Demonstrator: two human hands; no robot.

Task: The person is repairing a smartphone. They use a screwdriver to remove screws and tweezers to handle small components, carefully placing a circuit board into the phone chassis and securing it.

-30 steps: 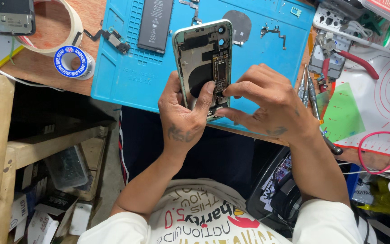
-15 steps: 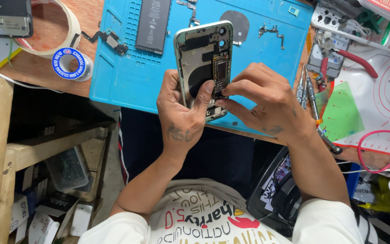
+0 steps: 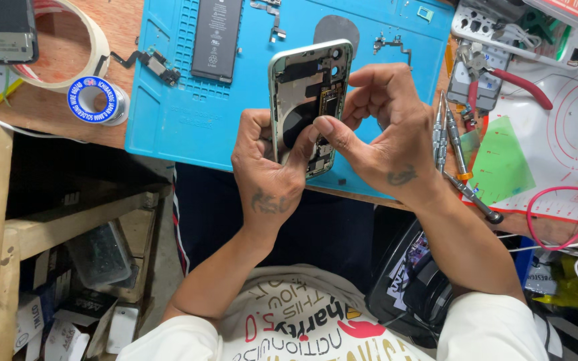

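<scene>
The left hand [image 3: 269, 177] clasps the opened phone shell [image 3: 309, 103] upright, long axis running near to far; the right hand [image 3: 386, 134] pinches at its inner parts from the right.

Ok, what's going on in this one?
A person holds an opened phone shell over a blue work mat. The left hand steadies its lower edge, while the right hand presses thumb and fingers on the parts inside. A black battery lies on the mat, with small flex parts beside it. Screwdrivers lie to the right, and a solder spool sits on the bench at left.
</scene>
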